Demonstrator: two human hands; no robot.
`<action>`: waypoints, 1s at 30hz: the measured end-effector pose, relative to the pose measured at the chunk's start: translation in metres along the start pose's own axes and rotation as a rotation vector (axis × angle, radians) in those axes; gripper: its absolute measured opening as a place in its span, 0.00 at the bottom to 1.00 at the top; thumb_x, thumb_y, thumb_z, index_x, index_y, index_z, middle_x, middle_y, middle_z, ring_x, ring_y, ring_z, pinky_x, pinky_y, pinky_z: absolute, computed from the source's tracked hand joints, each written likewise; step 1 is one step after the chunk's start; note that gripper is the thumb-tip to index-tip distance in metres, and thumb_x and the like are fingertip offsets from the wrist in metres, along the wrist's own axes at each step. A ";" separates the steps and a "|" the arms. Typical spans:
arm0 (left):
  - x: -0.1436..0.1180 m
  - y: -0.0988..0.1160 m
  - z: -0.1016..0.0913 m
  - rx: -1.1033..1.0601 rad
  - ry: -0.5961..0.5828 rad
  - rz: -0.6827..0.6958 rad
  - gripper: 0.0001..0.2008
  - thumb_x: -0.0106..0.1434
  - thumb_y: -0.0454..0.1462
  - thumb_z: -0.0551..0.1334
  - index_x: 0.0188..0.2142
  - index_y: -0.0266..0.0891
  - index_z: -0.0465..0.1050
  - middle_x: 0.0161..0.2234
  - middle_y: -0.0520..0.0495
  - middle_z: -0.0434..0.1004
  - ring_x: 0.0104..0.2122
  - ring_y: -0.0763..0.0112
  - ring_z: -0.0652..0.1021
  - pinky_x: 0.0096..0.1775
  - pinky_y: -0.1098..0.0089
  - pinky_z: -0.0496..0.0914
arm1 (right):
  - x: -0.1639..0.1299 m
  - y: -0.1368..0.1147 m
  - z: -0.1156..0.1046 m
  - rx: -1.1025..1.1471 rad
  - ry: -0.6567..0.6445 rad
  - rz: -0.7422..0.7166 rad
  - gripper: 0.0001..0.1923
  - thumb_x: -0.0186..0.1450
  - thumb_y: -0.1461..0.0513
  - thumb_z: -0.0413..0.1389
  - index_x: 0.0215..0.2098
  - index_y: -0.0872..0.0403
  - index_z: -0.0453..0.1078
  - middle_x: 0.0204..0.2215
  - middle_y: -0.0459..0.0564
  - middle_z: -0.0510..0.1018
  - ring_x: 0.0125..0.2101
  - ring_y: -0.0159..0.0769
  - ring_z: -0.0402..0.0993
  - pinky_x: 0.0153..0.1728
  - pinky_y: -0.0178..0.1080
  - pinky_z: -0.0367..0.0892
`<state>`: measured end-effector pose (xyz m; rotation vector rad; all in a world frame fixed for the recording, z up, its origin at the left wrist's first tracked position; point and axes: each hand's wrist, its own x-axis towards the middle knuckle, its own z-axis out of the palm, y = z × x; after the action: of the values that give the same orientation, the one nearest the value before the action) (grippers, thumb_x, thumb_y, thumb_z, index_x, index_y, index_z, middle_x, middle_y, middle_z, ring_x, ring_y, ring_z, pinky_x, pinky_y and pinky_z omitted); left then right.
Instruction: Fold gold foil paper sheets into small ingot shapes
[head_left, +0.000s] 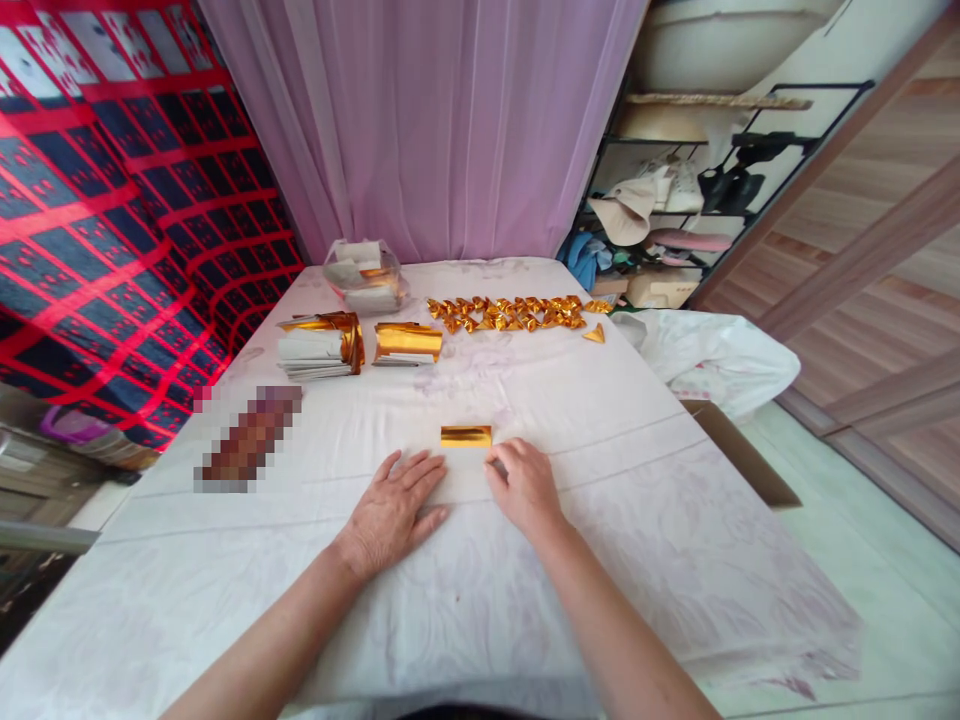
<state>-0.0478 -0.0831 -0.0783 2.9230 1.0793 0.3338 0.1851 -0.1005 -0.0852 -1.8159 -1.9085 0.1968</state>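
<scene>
Two bare hands rest over the bench (480, 640), your forearms coming in across its near edge and slanting inward. Your left hand (396, 515) lies palm down, back of the hand up, its fingers extended toward the far edge and slightly to the right, the thumb out toward the right edge; that grip is spread flat on the cloth (712, 560). Your right hand (525, 485) is curled, its forearm angled toward the far left corner, with thumb and forefinger tips drawn close together at the near right corner of the gold foil strip (466, 437); you cannot tell from here whether this grip pinches the strip or only sits just beside it. The strip lies about midway between the bench's left and right edges, beyond your fingertips, its long sides running roughly along the far edge. Farther off, two rows of folded gold pieces (510, 313) stretch toward the far right corner, with a single folded piece (595, 333) near the right edge. Toward the far left corner you have a larger stack of foil sheets (319, 348), a smaller stack (409, 343) to its right, and a clear bag (364, 280) behind them.
</scene>
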 end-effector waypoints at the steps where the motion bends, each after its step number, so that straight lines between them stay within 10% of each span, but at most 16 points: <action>1: 0.000 0.000 0.000 0.013 0.017 0.005 0.23 0.69 0.48 0.53 0.57 0.39 0.66 0.61 0.43 0.66 0.61 0.59 0.66 0.64 0.54 0.52 | -0.001 0.000 -0.001 0.005 -0.003 -0.009 0.04 0.64 0.65 0.55 0.34 0.52 0.72 0.34 0.48 0.76 0.38 0.38 0.71 0.40 0.39 0.59; 12: 0.008 0.006 0.000 0.013 0.148 0.004 0.21 0.66 0.51 0.56 0.50 0.39 0.70 0.58 0.45 0.71 0.61 0.60 0.66 0.66 0.57 0.45 | -0.018 -0.022 -0.005 -0.054 -0.131 -0.267 0.19 0.69 0.56 0.52 0.56 0.51 0.68 0.59 0.52 0.69 0.61 0.46 0.58 0.58 0.49 0.53; 30: 0.005 0.024 0.008 0.104 0.150 -0.087 0.28 0.65 0.54 0.54 0.56 0.40 0.68 0.61 0.43 0.67 0.62 0.57 0.64 0.65 0.54 0.42 | -0.006 -0.002 -0.005 -0.013 -0.105 -0.426 0.16 0.67 0.61 0.52 0.52 0.52 0.72 0.57 0.53 0.72 0.59 0.43 0.64 0.59 0.49 0.61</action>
<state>-0.0271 -0.0981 -0.0828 2.9691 1.2766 0.5178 0.1854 -0.1073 -0.0818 -1.3863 -2.3206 0.1338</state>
